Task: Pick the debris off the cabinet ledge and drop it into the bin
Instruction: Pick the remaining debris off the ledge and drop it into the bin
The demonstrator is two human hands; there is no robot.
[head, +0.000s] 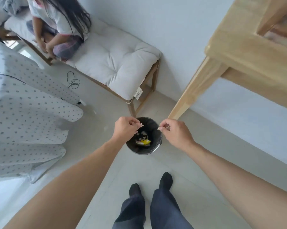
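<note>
A small round bin (153, 148) with a black liner stands on the floor in front of my feet. Inside it lie pale crumpled scraps and a yellow wrapper (146, 142). My left hand (125, 128) hovers over the bin's left rim, its fingertips pinched on a small pale bit of debris (142, 124). My right hand (175, 131) hovers over the right rim, pinching another small pale bit of debris (158, 128). The cabinet ledge itself is not clearly in view.
A wooden table or cabinet frame (248, 52) rises at the right, its leg (189, 95) ending beside the bin. A cushioned wooden bench (116, 63) stands behind the bin with a person (57, 27) sitting on it. A dotted sheet (24, 113) covers the bed at left. A black cable (73, 80) lies on the floor.
</note>
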